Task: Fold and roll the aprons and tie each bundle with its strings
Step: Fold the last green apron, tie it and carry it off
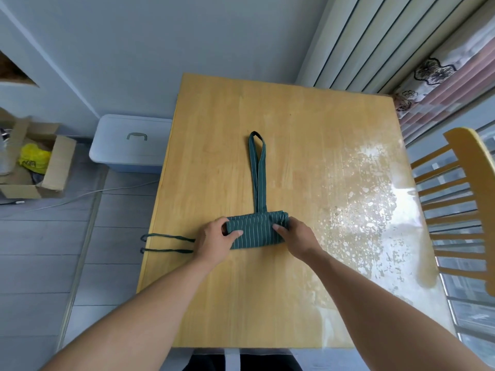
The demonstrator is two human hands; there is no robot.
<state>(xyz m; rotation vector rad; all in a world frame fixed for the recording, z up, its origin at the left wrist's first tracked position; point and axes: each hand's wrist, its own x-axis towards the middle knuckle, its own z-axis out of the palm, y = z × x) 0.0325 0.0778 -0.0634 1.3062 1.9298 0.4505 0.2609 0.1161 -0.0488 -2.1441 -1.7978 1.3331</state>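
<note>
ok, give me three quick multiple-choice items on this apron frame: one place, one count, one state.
1. Where do the apron's two thin strings lie?
A. over the table's left edge
B. on the chair
C. in the storage bin

2. How many hands grip the rolled apron?
A. none
B. one
C. two

3. What state is the neck loop in?
A. wrapped round the roll
B. stretched flat on the wooden table, away from the person
C. hanging off the far edge

Key: 1 A, the strings trail past the left edge. 2 C, left hand and right hand each hold an end. 3 B, it lies straight beyond the roll.
</note>
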